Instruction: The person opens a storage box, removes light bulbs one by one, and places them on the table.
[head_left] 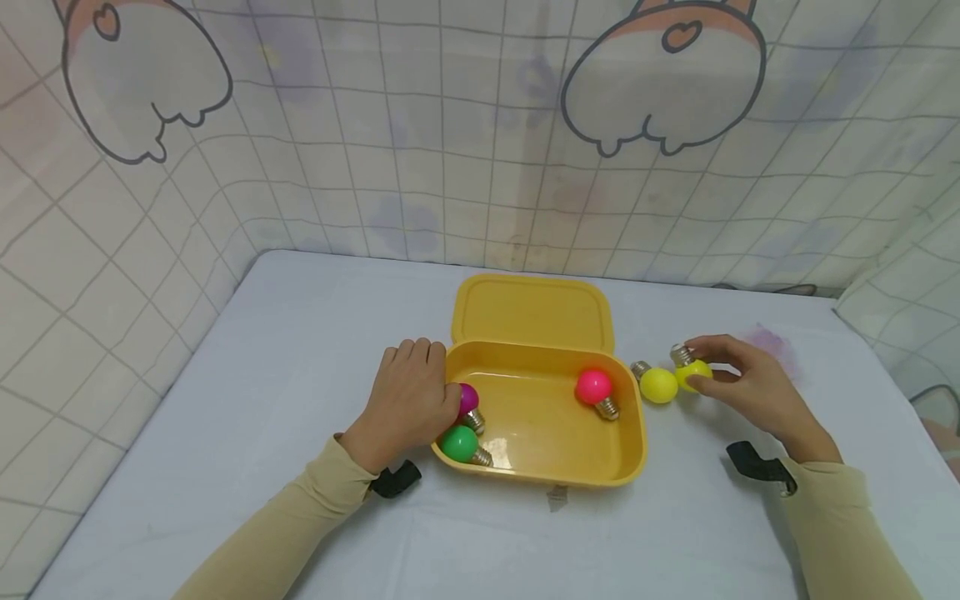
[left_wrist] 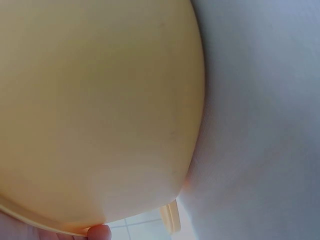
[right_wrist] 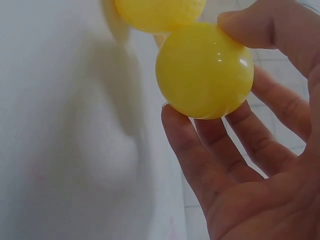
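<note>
My left hand (head_left: pixel 411 394) grips the left rim of a yellow plastic box (head_left: pixel 536 462), thumb on the inside. Fingertips at the rim show low in the left wrist view beside the box's outer wall (left_wrist: pixel 110 110). In the box, a purple bulb (head_left: pixel 468 399) and a green bulb (head_left: pixel 459 443) lie by that hand, and a pink bulb (head_left: pixel 594 387) lies toward the right. Right of the box, my right hand (head_left: pixel 750 383) pinches a yellow bulb (right_wrist: pixel 205 70) between thumb and fingers, its metal screw base pointing up. A second yellow bulb (head_left: pixel 659 386) lies between it and the box.
Behind the box a yellow lid (head_left: pixel 532 312) lies flat against its back rim. A white cloth (head_left: pixel 337 292) covers the table. Patterned curtains (head_left: pixel 480 167) hang at the back and sides. A dark cable (head_left: pixel 795 290) shows at the far right edge.
</note>
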